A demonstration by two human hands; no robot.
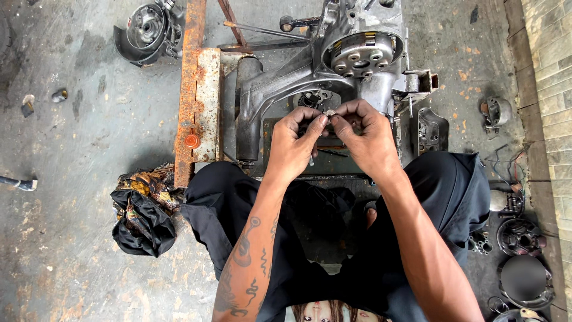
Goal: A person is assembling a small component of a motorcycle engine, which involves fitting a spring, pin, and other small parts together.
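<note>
My left hand (pixel 297 143) and my right hand (pixel 366 136) meet in front of me, fingertips pinched together on a small round metal part (pixel 329 112). Both hands hover just below a grey scooter engine casing (pixel 280 83) that lies on the concrete floor. A round stator with copper coils (pixel 362 53) sits at the casing's upper right. My knees in black trousers frame the hands on both sides.
A rusty metal stand (pixel 193 89) lies left of the casing. A crumpled dark rag (pixel 145 209) rests by my left knee. A round cover (pixel 146 30) lies at the upper left. Several engine parts and black covers (pixel 524 256) are strewn along the right wall.
</note>
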